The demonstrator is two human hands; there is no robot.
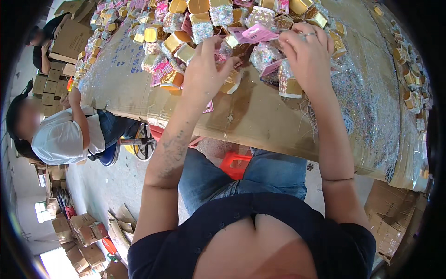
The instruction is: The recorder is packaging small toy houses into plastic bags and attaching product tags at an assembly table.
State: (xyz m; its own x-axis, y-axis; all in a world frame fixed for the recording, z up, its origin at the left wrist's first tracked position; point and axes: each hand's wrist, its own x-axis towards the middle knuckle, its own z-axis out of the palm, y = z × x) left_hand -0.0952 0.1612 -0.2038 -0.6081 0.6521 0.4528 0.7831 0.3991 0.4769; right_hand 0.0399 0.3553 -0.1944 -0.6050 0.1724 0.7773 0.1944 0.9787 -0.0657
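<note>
Right hand (309, 51) pinches the pink card (258, 33), well in from the near edge of the tabletop (260, 116); can't tell if left hand (204, 69) grips. Card's probably light, bendy: hold its edges.

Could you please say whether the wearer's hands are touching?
No, the left hand and right hand are apart, a pink header card showing between them.
</note>
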